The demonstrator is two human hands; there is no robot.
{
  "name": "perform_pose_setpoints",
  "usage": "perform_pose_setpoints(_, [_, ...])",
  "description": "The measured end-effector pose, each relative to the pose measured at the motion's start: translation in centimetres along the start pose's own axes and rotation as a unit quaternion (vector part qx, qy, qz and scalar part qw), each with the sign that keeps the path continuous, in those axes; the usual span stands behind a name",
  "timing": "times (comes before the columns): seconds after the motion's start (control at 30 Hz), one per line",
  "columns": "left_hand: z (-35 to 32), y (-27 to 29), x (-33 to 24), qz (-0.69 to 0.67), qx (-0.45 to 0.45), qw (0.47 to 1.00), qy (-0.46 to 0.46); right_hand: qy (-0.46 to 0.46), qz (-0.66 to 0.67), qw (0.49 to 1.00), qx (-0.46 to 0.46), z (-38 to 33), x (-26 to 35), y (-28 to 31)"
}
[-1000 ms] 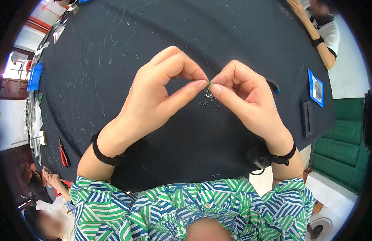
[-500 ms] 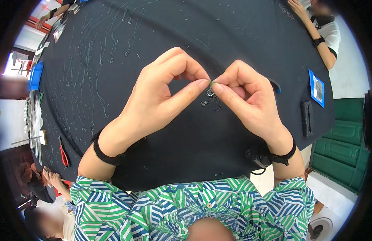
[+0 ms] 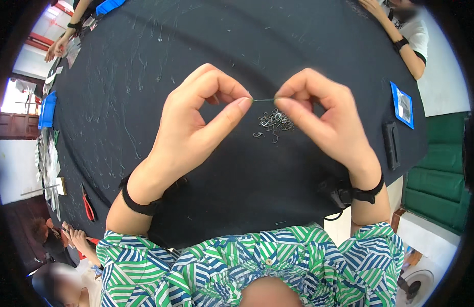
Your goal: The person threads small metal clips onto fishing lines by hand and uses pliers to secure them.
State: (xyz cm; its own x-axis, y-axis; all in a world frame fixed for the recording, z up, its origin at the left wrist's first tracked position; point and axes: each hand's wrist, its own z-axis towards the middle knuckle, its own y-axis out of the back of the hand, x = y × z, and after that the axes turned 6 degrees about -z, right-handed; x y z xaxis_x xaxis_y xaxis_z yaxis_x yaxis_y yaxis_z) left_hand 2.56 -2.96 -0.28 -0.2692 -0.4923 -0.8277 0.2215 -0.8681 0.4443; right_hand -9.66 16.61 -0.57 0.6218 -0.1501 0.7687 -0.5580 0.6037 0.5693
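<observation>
My hands have drawn apart since a moment ago, when the fingertips nearly met, and a short length of thin green thread (image 3: pixel 263 100) now shows taut between them. My left hand (image 3: pixel 196 123) pinches its left end between thumb and forefinger, the other fingers curled; my right hand (image 3: pixel 324 120) pinches the right end the same way. Just beneath the thread, a small heap of metal hooks (image 3: pixel 274 123) lies on the black table (image 3: pixel 145 61). To the right, near the table's edge, lies a flat rectangular blue packet (image 3: pixel 402 105) with a pale panel, and nearer me a dark oblong case (image 3: pixel 391 145). On the far left edge sits a blue tray (image 3: pixel 47 110), and red-handled pliers (image 3: pixel 87 204) lie nearer.
</observation>
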Motion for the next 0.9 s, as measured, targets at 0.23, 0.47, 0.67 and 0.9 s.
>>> perform_pose_setpoints(0.23, [1.8,-0.5,-1.1,-0.196,-0.047,0.971,0.131,0.075,-0.147,0.969,-0.182,0.8,-0.9,4.1])
perform_pose_setpoints(0.47, [4.1,-1.8,-0.6,-0.327,-0.019,0.922,0.206,0.108,-0.150,0.954,-0.236,0.4,-0.4,6.5])
perform_pose_setpoints(0.67, [5.1,-4.3,-0.1,-0.335,0.000,0.920,0.205,0.172,-0.108,0.938,-0.281,0.4,-0.4,6.9])
perform_pose_setpoints(0.9, [6.0,-6.0,0.4,-0.363,0.054,0.899,0.238,0.277,-0.162,0.888,-0.328,0.4,-0.2,7.5])
